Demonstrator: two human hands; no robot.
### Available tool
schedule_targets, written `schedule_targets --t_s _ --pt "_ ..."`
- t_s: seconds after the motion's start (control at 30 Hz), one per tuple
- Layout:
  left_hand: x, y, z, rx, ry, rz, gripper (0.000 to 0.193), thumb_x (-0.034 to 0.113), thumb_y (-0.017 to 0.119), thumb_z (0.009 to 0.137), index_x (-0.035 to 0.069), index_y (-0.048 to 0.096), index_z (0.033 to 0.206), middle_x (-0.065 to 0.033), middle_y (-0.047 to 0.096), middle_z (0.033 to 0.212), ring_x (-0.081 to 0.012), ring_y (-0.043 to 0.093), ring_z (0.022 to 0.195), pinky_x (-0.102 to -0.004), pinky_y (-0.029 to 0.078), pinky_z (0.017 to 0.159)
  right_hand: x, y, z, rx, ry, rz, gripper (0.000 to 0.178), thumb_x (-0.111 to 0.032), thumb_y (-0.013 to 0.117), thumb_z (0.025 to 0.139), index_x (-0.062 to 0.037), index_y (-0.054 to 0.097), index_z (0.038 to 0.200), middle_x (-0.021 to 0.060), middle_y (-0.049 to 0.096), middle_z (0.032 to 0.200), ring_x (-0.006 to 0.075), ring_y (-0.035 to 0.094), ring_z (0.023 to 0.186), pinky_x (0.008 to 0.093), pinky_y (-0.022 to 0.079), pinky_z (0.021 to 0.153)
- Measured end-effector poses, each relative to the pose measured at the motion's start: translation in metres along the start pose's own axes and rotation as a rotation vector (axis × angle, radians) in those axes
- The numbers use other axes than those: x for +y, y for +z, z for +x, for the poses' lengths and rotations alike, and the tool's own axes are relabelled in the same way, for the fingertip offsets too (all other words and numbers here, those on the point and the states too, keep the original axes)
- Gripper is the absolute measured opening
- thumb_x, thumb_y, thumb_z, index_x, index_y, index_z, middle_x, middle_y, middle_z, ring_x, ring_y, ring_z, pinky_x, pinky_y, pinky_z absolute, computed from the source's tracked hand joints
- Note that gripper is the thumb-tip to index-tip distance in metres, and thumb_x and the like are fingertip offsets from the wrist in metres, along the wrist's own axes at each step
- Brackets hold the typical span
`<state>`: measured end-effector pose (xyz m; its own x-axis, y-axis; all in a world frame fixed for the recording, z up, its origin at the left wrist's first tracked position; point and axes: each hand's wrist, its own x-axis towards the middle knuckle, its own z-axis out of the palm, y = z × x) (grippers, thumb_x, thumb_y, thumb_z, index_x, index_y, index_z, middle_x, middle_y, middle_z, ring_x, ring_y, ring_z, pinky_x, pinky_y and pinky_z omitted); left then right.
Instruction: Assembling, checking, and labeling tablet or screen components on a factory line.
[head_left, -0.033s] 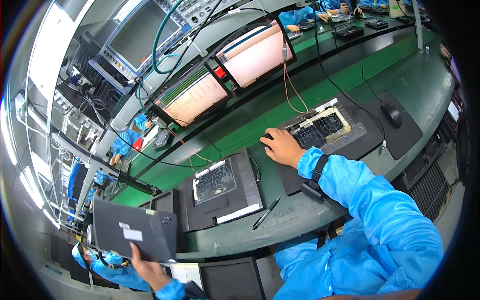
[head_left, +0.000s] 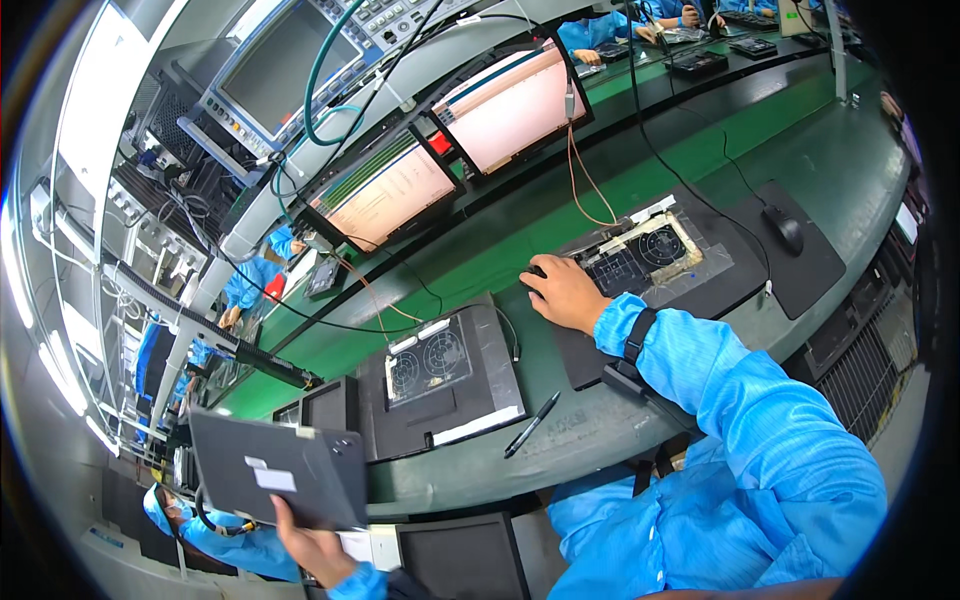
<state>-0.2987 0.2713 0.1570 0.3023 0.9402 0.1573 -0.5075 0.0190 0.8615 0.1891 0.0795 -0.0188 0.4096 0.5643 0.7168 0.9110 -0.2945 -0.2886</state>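
My left hand [head_left: 312, 550] holds a dark grey tablet [head_left: 232, 440] by its lower edge, at the lower left. Pale labels show on the tablet's face, and there is a camera spot at one corner. My right hand [head_left: 566, 292] lies with curled fingers over a small black object [head_left: 537, 270], mostly hidden under the fingertips. It rests at the left of a taped fixture plate [head_left: 690, 262] with circle patterns. Between my hands, a second fixture plate [head_left: 425, 370] with two printed circles lies on a dark mat [head_left: 480, 390].
A black pen [head_left: 532, 425] lies near the bench's front edge. At the right, a mouse [head_left: 783, 230] sits on a pad. Two monitors [head_left: 510, 105] and cables stand behind. Dark trays [head_left: 460, 560] sit at the lower edge. Co-workers in blue [head_left: 225, 545] are nearby.
The tablet in my left hand has shifted slightly right and down, and the left hand has moved right with it. My right hand stays where it was.
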Motion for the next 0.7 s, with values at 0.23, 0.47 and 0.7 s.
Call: schedule_targets --t_s 0.23,0.47,0.7 --pt "-0.101 -0.001 -0.095 -0.184 -0.259 -0.526 0.038 0.029 0.064 0.103 0.005 0.065 0.132 -0.0117 0.067 0.135 -0.0276 0.062 0.124 -0.046 0.045 0.11 0.002 0.005 0.001 0.02 -0.005 0.001 0.034 -0.019 0.069 0.088 -0.0074 0.068 0.119 0.0171 0.058 0.127 0.0346 0.055 0.124 0.0486 0.046 0.101" --pt "-0.134 0.015 -0.119 -0.086 -0.333 -0.708 0.033 0.023 0.064 0.103 0.003 0.068 0.129 -0.0118 0.07 0.132 -0.0272 0.065 0.119 -0.044 0.046 0.11 -0.012 -0.012 0.008 0.131 -0.022 -0.034 0.045 -0.022 0.069 0.089 -0.0043 0.063 0.13 0.0179 0.057 0.132 0.0364 0.053 0.127 0.0544 0.04 0.108" --pt "-0.137 0.017 -0.113 -0.046 -0.403 -0.714 0.035 0.027 0.062 0.104 0.003 0.067 0.129 -0.0117 0.07 0.131 -0.0276 0.065 0.121 -0.0466 0.045 0.112 -0.041 -0.029 -0.006 -0.046 -0.23 0.282 0.035 -0.014 0.071 0.084 -0.0031 0.066 0.116 0.0163 0.063 0.122 0.0342 0.061 0.114 0.0444 0.049 0.097"
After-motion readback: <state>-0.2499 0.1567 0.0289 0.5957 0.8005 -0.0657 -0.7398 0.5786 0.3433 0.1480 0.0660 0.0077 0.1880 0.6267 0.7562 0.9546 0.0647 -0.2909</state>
